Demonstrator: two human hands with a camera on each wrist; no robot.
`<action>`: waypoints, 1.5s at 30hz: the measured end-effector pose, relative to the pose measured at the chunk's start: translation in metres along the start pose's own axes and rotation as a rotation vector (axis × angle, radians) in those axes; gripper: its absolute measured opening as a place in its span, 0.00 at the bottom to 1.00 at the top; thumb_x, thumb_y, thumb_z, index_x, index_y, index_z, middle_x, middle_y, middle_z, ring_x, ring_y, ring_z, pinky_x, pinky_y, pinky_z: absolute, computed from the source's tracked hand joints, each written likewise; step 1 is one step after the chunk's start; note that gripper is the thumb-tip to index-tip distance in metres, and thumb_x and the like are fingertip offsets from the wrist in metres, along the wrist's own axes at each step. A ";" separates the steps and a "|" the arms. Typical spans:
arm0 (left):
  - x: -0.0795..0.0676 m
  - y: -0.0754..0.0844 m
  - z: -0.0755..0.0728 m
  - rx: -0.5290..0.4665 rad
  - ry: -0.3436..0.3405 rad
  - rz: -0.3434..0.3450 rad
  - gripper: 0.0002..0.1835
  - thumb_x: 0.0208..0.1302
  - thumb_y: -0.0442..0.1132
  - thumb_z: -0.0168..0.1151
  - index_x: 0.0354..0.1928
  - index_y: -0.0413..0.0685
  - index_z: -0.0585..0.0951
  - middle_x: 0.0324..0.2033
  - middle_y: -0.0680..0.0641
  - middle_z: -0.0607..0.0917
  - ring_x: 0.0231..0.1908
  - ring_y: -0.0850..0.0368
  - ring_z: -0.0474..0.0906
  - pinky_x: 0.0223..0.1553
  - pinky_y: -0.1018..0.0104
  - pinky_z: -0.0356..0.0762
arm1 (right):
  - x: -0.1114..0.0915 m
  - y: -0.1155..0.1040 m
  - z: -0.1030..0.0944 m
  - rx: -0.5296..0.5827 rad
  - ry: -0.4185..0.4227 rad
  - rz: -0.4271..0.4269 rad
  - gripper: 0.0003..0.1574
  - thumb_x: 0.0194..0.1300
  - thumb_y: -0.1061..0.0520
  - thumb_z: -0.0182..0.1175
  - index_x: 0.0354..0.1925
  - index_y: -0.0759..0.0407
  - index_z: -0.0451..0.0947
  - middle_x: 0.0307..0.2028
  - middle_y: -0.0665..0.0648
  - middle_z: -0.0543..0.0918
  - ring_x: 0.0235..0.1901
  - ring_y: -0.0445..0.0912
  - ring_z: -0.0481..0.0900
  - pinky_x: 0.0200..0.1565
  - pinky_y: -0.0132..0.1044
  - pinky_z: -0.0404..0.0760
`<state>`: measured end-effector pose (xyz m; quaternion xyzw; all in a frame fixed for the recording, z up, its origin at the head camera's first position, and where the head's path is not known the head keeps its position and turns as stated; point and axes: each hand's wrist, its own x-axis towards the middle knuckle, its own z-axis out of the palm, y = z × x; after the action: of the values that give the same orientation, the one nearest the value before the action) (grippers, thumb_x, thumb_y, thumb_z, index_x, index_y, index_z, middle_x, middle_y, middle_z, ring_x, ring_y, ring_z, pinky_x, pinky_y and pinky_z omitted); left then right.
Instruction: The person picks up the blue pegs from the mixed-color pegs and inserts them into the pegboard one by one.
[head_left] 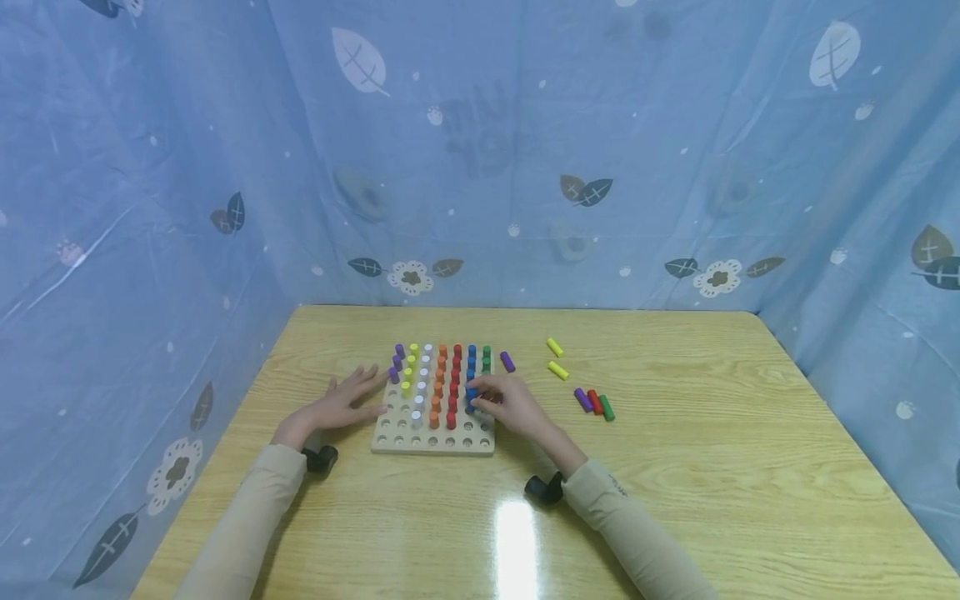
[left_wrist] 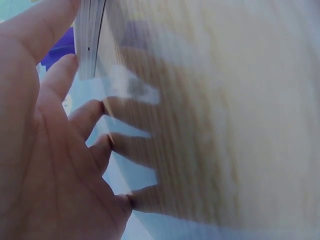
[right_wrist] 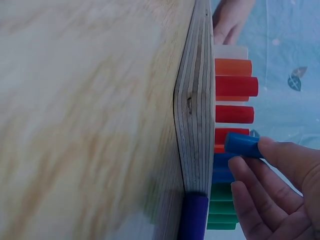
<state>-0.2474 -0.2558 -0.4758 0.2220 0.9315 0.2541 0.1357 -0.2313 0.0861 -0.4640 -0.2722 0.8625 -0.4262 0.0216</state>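
Observation:
A wooden pegboard [head_left: 432,447] lies on the table, with upright pegs in columns of purple [head_left: 397,363], yellow [head_left: 408,375], white [head_left: 422,389], orange [head_left: 437,403], red [head_left: 453,389], blue [head_left: 472,351] and green [head_left: 486,364]. Between thumb and fingers, my right hand [head_left: 517,410] pinches a blue peg [right_wrist: 241,144] over the blue column; it looks tilted in the right wrist view. Several front holes hold no peg. At the board's left edge, my left hand [head_left: 339,407] has its fingers spread, thumb and index finger at the side of the board.
Right of the board lie loose pegs: a purple one [head_left: 507,362] near its far corner, two yellow ones farther off, and a purple, a red [head_left: 595,402] and a green peg side by side. Blue patterned curtains [head_left: 510,167] surround the wooden table [head_left: 712,450] at the back and sides.

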 end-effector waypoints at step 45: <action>0.000 -0.002 0.000 -0.015 0.004 0.001 0.39 0.64 0.59 0.52 0.72 0.54 0.52 0.72 0.39 0.45 0.70 0.38 0.33 0.62 0.33 0.20 | -0.004 0.006 -0.030 -0.035 0.042 -0.018 0.16 0.61 0.55 0.62 0.48 0.57 0.79 0.36 0.49 0.83 0.34 0.43 0.81 0.35 0.31 0.81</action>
<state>-0.2479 -0.2568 -0.4770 0.2206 0.9298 0.2618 0.1354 -0.2385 0.1124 -0.4499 -0.2710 0.8676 -0.4168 -0.0052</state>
